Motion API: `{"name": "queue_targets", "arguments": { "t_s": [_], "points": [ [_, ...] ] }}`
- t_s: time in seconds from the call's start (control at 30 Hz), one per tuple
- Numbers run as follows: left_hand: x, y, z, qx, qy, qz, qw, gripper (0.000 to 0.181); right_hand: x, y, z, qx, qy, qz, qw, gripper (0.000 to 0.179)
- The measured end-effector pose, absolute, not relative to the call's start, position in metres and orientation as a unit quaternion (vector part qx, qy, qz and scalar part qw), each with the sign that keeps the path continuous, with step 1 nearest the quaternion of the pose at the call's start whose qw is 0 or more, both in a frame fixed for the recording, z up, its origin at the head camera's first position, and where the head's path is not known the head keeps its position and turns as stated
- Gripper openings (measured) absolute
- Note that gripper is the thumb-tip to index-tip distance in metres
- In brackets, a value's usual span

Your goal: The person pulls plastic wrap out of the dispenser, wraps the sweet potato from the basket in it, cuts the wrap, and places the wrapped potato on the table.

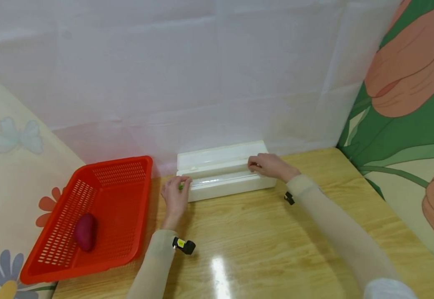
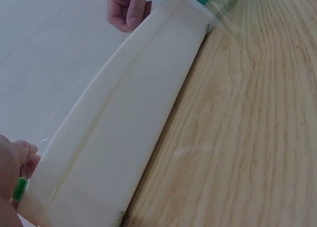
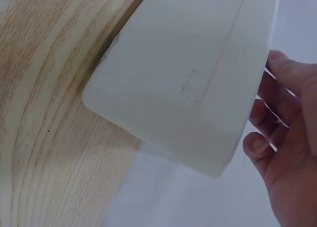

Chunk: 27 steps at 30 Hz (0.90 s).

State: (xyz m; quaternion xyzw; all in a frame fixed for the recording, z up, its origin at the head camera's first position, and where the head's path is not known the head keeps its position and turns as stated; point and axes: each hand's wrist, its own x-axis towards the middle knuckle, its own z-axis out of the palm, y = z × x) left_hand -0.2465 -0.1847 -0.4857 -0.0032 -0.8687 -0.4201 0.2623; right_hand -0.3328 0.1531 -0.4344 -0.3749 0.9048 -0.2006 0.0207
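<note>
A long white cling film dispenser [image 1: 232, 190] stands at the back of the table, its lid [image 1: 220, 153] raised against the wall. Clear cling film [image 1: 209, 180] shines along its opening. At the left end, my left hand [image 1: 175, 197] pinches the film's edge with thumb and fingers, beside a small green part [image 1: 181, 186]. My right hand [image 1: 271, 165] has curled fingers at the right end, thumb tip against the fingers, holding the film over the rim. In the right wrist view, that hand's thumb and fingers [image 3: 287, 103] are right at the dispenser's upper edge.
Left of the dispenser is a red plastic basket [image 1: 117, 216] with a purple sweet potato [image 1: 85, 231] in it. A white cloth-like wall [image 1: 217, 83] rises close behind. The wooden table [image 1: 247, 249] extends in front, and a flowered panel [image 1: 408, 137] borders the right.
</note>
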Motion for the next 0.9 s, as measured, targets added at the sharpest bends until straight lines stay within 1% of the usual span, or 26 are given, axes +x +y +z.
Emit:
{"name": "queue_targets", "arguments": {
  "t_s": [0.17,0.27,0.4,0.57,0.63,0.73,0.9],
  "points": [
    [-0.247,-0.184,-0.485,-0.007,-0.860,-0.434,0.268,0.013,-0.330,0.154,-0.435,-0.363,0.907,-0.212,0.033,0.010],
    [-0.247,-0.184,-0.484,-0.011,-0.857,-0.437,0.274,0.013,-0.329,0.154,-0.437,-0.357,0.911,-0.203,0.029,0.013],
    [-0.247,-0.184,-0.483,-0.011,-0.852,-0.443,0.279,0.013,-0.331,0.157,-0.440,-0.374,0.913,-0.164,-0.007,0.014],
    [-0.247,-0.183,-0.479,-0.010,-0.848,-0.447,0.284,0.015,-0.335,0.165,-0.442,-0.379,0.915,-0.119,-0.074,0.006],
    [-0.247,-0.183,-0.478,-0.010,-0.846,-0.450,0.285,0.015,-0.336,0.169,-0.442,-0.368,0.918,-0.119,-0.088,0.006],
    [-0.246,-0.184,-0.478,-0.014,-0.844,-0.451,0.291,0.015,-0.337,0.176,-0.443,-0.344,0.924,-0.144,-0.084,0.007],
    [-0.247,-0.187,-0.477,-0.018,-0.845,-0.441,0.303,0.012,-0.338,0.186,-0.442,-0.303,0.927,-0.213,-0.052,0.010]
  ]
}}
